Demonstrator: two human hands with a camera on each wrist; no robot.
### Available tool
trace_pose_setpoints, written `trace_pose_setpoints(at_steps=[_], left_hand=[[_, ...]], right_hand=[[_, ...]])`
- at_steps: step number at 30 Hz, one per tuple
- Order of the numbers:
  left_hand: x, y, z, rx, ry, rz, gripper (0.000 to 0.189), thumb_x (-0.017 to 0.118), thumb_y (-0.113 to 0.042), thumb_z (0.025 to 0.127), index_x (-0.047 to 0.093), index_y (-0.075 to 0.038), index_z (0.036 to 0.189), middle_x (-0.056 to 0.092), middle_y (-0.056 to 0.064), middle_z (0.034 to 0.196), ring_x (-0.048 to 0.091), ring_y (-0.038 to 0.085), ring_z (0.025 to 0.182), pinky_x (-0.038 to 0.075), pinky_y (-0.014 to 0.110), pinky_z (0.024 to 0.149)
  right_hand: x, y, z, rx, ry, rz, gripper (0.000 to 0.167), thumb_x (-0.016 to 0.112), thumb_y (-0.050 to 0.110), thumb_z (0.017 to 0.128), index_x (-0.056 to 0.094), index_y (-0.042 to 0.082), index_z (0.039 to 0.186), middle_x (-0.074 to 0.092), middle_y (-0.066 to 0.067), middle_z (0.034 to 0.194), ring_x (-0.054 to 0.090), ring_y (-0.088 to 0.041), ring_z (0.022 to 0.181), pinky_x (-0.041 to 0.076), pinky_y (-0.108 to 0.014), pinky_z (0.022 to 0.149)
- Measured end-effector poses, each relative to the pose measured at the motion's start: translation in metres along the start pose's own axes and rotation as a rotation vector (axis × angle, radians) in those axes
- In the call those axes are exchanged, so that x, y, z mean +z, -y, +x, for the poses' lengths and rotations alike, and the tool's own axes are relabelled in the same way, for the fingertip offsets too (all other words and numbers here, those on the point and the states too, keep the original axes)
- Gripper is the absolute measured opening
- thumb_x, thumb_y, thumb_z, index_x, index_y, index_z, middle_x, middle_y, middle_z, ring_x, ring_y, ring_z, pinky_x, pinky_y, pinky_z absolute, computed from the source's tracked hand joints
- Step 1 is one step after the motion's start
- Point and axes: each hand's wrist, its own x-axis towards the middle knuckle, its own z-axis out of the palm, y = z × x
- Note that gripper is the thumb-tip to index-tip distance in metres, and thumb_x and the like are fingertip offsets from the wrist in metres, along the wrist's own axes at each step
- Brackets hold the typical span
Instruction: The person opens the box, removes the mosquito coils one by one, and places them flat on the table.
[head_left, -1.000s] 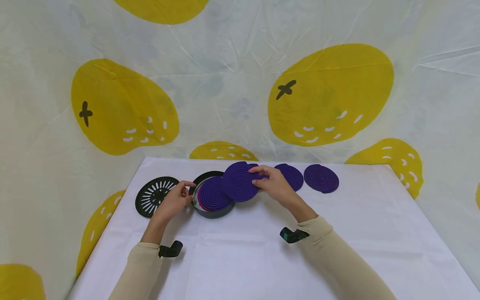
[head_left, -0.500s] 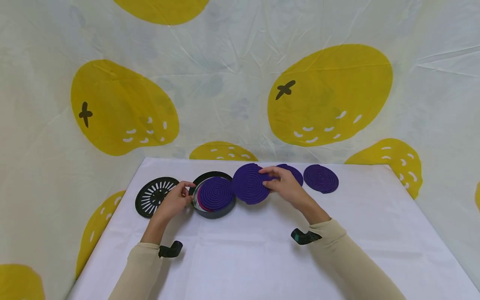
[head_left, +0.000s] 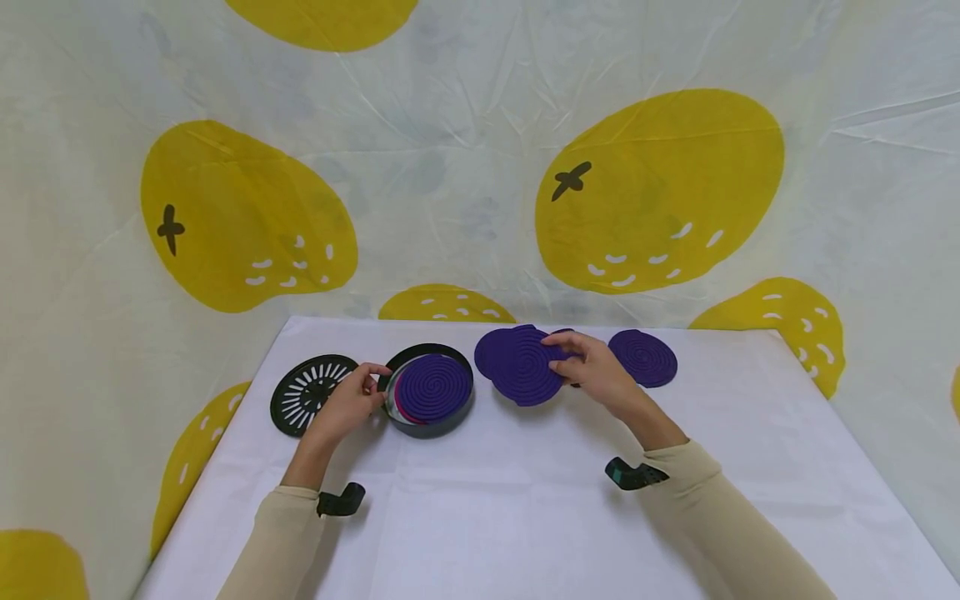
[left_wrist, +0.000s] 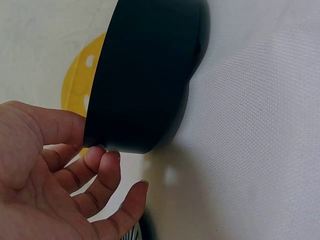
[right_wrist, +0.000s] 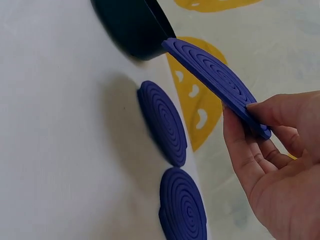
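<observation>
My right hand (head_left: 600, 379) pinches a purple mosquito coil (head_left: 525, 367) by its right edge. In the right wrist view that coil (right_wrist: 215, 75) tilts above the table, thumb on one face and fingers behind. My left hand (head_left: 347, 408) grips the left rim of a round black coil tin (head_left: 431, 430), thumb and fingertips at the rim in the left wrist view. Another purple coil (head_left: 432, 387) lies in the tin, with a strip of pink and silver showing beside it. More coils lie flat to the right, one (head_left: 489, 353) partly hidden behind the held one.
A black slotted lid (head_left: 292, 400) lies left of the tin, partly behind my left hand. Another coil (head_left: 642, 358) rests at the right of the row. White cloth (head_left: 487, 517) covers the table, and a fruit-print curtain (head_left: 450, 192) hangs behind its far edge.
My right hand has carried the pinched coil rightward, away from over the tin, uncovering the coil inside it and a coil on the table. My left hand has stayed at the rim.
</observation>
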Motion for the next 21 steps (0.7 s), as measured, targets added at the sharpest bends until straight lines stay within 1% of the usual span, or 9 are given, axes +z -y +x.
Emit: trace_pose_setpoints(at_steps=[3, 6, 11, 19, 21], left_hand=[[0.000, 0.000, 0.000, 0.000, 0.002, 0.003, 0.040, 0.062, 0.002, 0.093, 0.054, 0.000, 0.132, 0.045, 0.006, 0.088, 0.046, 0.019, 0.076, 0.040, 0.028, 0.063], [0.000, 0.000, 0.000, -0.002, 0.004, 0.000, 0.040, 0.062, 0.002, 0.093, 0.054, 0.000, 0.133, 0.045, 0.006, 0.088, 0.046, 0.019, 0.076, 0.040, 0.027, 0.063], [0.000, 0.000, 0.000, -0.004, 0.009, -0.002, 0.040, 0.062, 0.002, 0.093, 0.053, 0.001, 0.133, 0.045, 0.006, 0.088, 0.046, 0.018, 0.076, 0.040, 0.027, 0.063], [0.000, 0.000, 0.000, -0.007, 0.010, 0.001, 0.040, 0.061, 0.001, 0.094, 0.053, -0.001, 0.133, 0.045, 0.006, 0.089, 0.046, 0.018, 0.077, 0.041, 0.028, 0.064], [-0.001, 0.000, 0.000, -0.006, 0.006, 0.003, 0.040, 0.061, 0.002, 0.094, 0.053, 0.000, 0.133, 0.045, 0.006, 0.089, 0.047, 0.019, 0.077, 0.041, 0.028, 0.064]], right_hand=[[-0.006, -0.002, -0.002, 0.011, 0.003, -0.022, 0.038, 0.064, 0.005, 0.097, 0.059, 0.004, 0.135, 0.060, -0.019, 0.113, 0.065, -0.014, 0.087, 0.058, -0.034, 0.078], [-0.012, -0.006, -0.004, 0.017, -0.006, -0.023, 0.038, 0.064, 0.004, 0.097, 0.059, 0.003, 0.134, 0.059, -0.020, 0.113, 0.064, -0.014, 0.090, 0.059, -0.036, 0.080], [-0.021, -0.012, -0.007, 0.010, -0.022, -0.003, 0.038, 0.064, 0.002, 0.096, 0.058, 0.000, 0.134, 0.058, -0.022, 0.112, 0.064, -0.013, 0.089, 0.059, -0.028, 0.078], [-0.034, -0.019, -0.013, 0.007, -0.045, 0.013, 0.039, 0.064, 0.001, 0.096, 0.057, -0.003, 0.135, 0.055, -0.021, 0.108, 0.062, -0.011, 0.089, 0.058, -0.025, 0.079], [-0.037, -0.020, -0.014, 0.002, -0.053, 0.017, 0.040, 0.064, 0.001, 0.096, 0.056, -0.005, 0.135, 0.055, -0.022, 0.110, 0.062, -0.010, 0.088, 0.058, -0.025, 0.079]])
